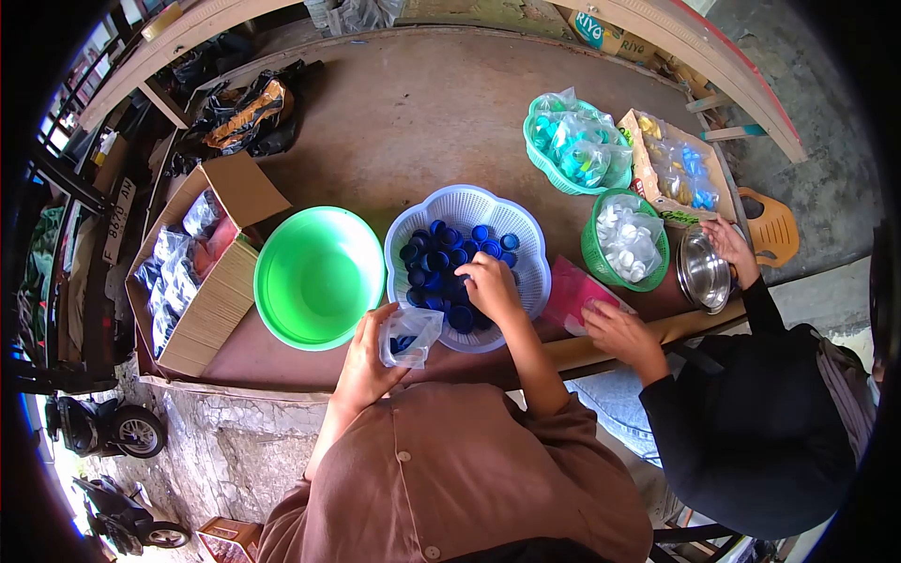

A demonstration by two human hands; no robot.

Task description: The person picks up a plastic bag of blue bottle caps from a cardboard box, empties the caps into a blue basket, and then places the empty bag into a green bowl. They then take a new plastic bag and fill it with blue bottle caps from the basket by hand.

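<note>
A clear plastic bag (411, 338) with several blue caps in it is held upright in my left hand (369, 361), fingers closed round its side. The bag is just in front of a pale lavender plastic basket (527, 235), which holds a heap of dark blue bottle caps (436, 261). My right hand (491, 286) reaches over the basket's middle, its fingers bent and drawn together just at the caps. Whatever lies between those fingertips is hidden. A bright green basin (319, 277) stands left of the basket.
At left is a cardboard box (192, 300) of filled bags; behind it lies black plastic (249, 113). A co-worker's hands (624, 333) are at right, near a pink packet (580, 293), green basket (646, 274), metal bowl (696, 281), teal basket (563, 178) and shallow box (648, 192).
</note>
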